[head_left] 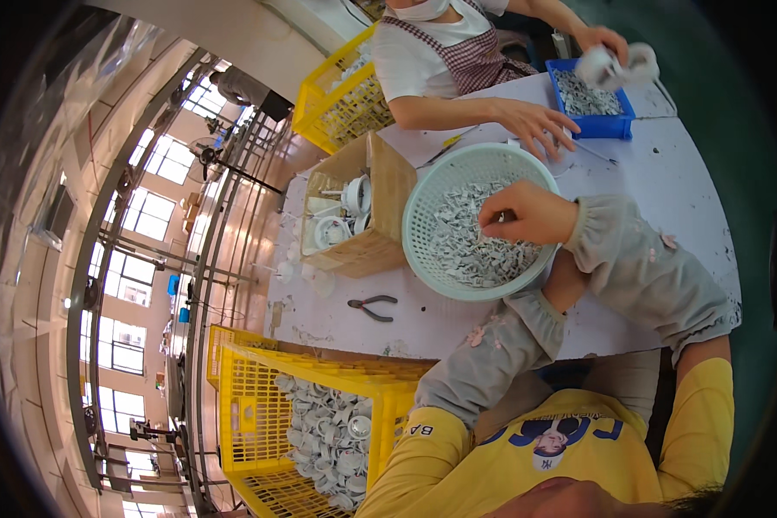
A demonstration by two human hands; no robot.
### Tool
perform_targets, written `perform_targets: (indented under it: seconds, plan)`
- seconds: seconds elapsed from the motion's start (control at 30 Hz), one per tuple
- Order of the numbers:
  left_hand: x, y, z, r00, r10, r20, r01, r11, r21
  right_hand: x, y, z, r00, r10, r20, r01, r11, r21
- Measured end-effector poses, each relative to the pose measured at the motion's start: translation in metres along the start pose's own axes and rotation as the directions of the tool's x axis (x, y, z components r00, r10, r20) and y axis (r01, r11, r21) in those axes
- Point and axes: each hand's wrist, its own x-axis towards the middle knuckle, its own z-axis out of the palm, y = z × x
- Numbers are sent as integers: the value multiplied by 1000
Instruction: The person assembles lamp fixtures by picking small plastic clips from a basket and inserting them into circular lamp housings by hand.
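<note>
A pale green plastic basket (419, 233) with holes in its wall holds a heap of small grey-white pieces (475, 250). Over the right part of this heap is my right hand (527, 214), its fingers curled and pinched together; whatever may be in them is too small to make out. My forearms, in grey sleeves, cross at the basket's near right rim. Of my left hand (567, 281) only the wrist shows, running beneath the right wrist, and its fingers are hidden.
A cardboard box (388, 186) of white round parts stands left of the basket, with pliers (374, 307) nearer me. A yellow crate (233, 388) of white parts sits at lower left, another yellow crate (311, 108) beyond. Across the table (665, 190), a co-worker's hands are near a blue bin (609, 128).
</note>
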Motion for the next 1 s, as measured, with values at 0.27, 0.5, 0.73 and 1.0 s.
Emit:
perform_targets:
  seconds: [0.27, 0.5, 0.73, 1.0]
  plan:
    - [1, 7, 0, 937, -350, 16, 325, 853, -409, -49, -36, -15, 964, 168, -204, -42, 861, 507]
    - [0, 14, -3, 977, -153, -145, 167, 982, 89, -84, -39, -26, 963, 156, -222, -28, 870, 492]
    - [6, 35, -7, 940, -335, -65, 305, 911, -279, -110, -30, -32, 934, 216, -284, 17, 768, 641]
    - [10, 35, -10, 899, -434, -67, 372, 833, -409, -138, -8, -42, 871, 289, -398, 13, 795, 606]
